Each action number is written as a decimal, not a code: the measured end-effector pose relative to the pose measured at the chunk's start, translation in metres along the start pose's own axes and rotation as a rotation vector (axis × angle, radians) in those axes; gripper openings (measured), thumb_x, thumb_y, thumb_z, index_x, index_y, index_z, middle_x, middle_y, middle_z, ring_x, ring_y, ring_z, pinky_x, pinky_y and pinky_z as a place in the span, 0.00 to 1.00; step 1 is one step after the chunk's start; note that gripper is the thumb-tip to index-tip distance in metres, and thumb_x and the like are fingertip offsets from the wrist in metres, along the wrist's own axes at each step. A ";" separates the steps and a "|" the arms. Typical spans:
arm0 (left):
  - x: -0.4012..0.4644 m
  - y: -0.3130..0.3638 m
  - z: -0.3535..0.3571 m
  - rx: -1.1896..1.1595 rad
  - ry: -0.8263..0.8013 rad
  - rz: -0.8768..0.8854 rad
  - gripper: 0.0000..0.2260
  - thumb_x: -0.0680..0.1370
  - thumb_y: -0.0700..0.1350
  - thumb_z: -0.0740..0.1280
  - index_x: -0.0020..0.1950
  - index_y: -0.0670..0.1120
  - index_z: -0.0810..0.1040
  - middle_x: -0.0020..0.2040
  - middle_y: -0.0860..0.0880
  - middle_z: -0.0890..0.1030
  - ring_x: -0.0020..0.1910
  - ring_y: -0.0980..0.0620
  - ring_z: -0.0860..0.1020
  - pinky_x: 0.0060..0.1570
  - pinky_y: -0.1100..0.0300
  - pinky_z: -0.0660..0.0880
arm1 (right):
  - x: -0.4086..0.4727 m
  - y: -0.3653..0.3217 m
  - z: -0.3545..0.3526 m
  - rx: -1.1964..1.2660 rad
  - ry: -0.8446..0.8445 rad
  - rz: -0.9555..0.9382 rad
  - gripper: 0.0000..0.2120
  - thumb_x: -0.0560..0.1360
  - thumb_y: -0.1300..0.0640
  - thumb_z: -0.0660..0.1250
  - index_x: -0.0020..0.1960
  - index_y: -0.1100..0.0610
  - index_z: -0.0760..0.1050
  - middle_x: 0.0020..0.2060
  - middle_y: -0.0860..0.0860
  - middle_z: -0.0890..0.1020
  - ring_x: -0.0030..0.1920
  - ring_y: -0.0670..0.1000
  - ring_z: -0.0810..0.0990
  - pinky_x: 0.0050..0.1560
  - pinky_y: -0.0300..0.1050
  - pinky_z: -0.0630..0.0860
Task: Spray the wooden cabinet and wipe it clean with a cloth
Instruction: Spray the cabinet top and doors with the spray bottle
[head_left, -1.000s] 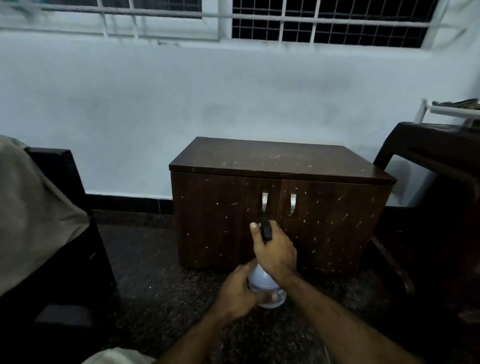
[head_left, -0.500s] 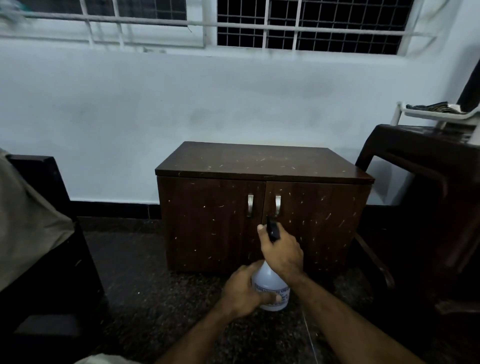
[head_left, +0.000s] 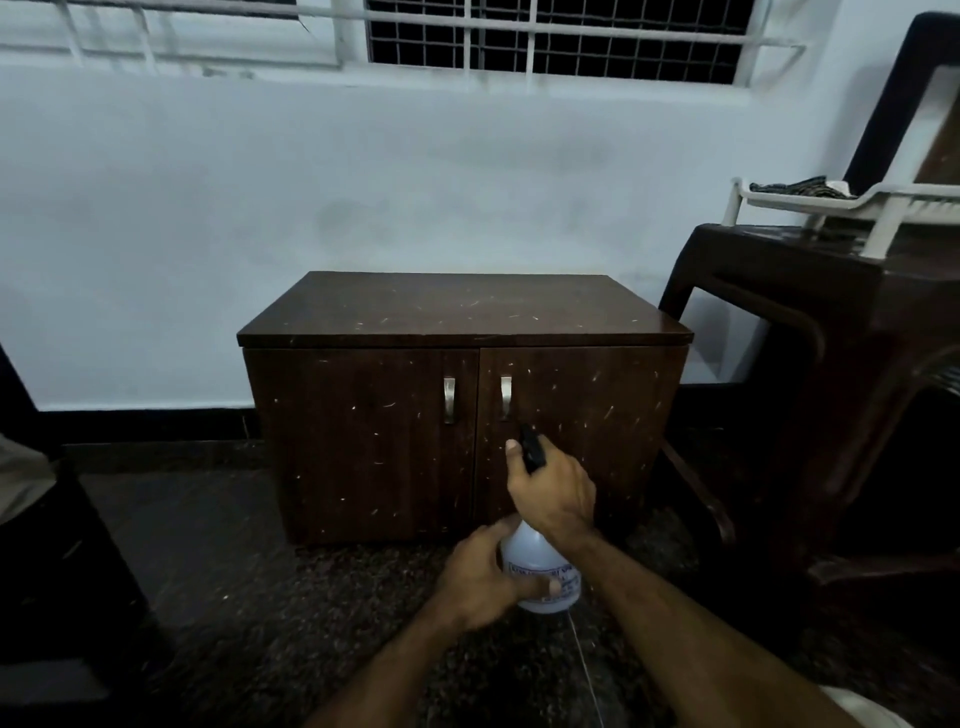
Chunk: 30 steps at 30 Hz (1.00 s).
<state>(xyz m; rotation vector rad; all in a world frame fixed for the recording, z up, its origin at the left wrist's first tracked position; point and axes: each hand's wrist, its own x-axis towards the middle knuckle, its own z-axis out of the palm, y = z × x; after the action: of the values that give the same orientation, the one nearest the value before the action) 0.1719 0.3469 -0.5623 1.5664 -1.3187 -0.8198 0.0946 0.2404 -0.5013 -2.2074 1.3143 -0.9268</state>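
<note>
Since earlier: your view neared the dark brown wooden cabinet | right hand clamped on trigger, left hand gripping translucent white spray bottle, held over floor facing doors | progress: pale specks remain, wiping undone, no cloth in hand.

dark brown wooden cabinet: 1 | cabinet doors: 2 | curved silver metal handles: 2 | translucent white plastic spray bottle with black trigger head: 1 | bare hands: 2 | white plastic rack: 1
</note>
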 end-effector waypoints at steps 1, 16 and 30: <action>0.001 0.000 0.001 -0.003 0.007 -0.001 0.31 0.64 0.55 0.82 0.66 0.57 0.79 0.58 0.60 0.84 0.57 0.62 0.82 0.59 0.53 0.81 | 0.001 0.002 0.000 0.023 -0.010 0.009 0.15 0.80 0.38 0.57 0.46 0.48 0.73 0.35 0.43 0.78 0.39 0.46 0.78 0.47 0.46 0.74; -0.004 -0.071 -0.007 0.060 -0.070 -0.205 0.38 0.61 0.52 0.83 0.70 0.58 0.76 0.64 0.59 0.81 0.62 0.56 0.81 0.64 0.47 0.78 | -0.029 0.035 0.059 0.283 -0.225 0.182 0.31 0.71 0.29 0.65 0.64 0.48 0.75 0.54 0.48 0.83 0.58 0.54 0.81 0.59 0.51 0.76; -0.006 -0.074 -0.009 0.158 -0.236 -0.274 0.33 0.63 0.54 0.81 0.67 0.56 0.79 0.61 0.58 0.84 0.59 0.57 0.82 0.62 0.51 0.79 | -0.036 0.069 0.081 0.397 -0.194 0.409 0.20 0.73 0.37 0.69 0.54 0.52 0.78 0.47 0.49 0.83 0.53 0.53 0.81 0.59 0.49 0.77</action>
<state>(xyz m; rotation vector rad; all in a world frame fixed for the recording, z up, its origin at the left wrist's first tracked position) 0.2067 0.3566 -0.6276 1.8479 -1.3798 -1.1202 0.0987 0.2408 -0.6136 -1.6062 1.2912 -0.7203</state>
